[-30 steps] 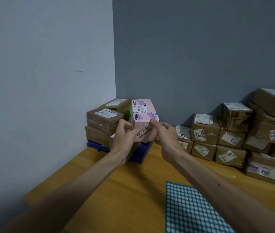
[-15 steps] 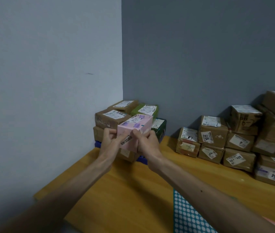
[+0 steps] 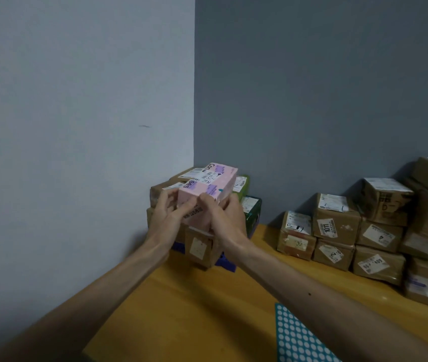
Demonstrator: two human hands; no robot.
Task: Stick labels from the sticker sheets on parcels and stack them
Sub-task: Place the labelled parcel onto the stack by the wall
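A pale left wall (image 3: 77,126) and a grey back wall (image 3: 312,100) meet in a corner above a yellow wooden tabletop (image 3: 194,309). Against the back wall at right stands a pile (image 3: 380,239) of brown taped parcels, several tiers high. The frame's right edge cuts it off, and its white labels are too blurred to read in full.

In the corner is a smaller stack (image 3: 200,246) of brown parcels, with two green boxes (image 3: 244,182) at its far side. It sits on a blue base (image 3: 224,262), of which only slivers show behind the arms.

A teal sticker sheet (image 3: 299,338) with rows of white dots lies on the tabletop at lower right, cut off by the bottom edge.

The pink box (image 3: 215,186) is held over the corner stack, tilted, with printed labels on its top and near faces. Whether it rests on the parcels below cannot be told.

The left hand (image 3: 166,218) and right hand (image 3: 226,218) both grip its near end, fingers curled round its sides and thumbs on the near face, hiding part of the print there.
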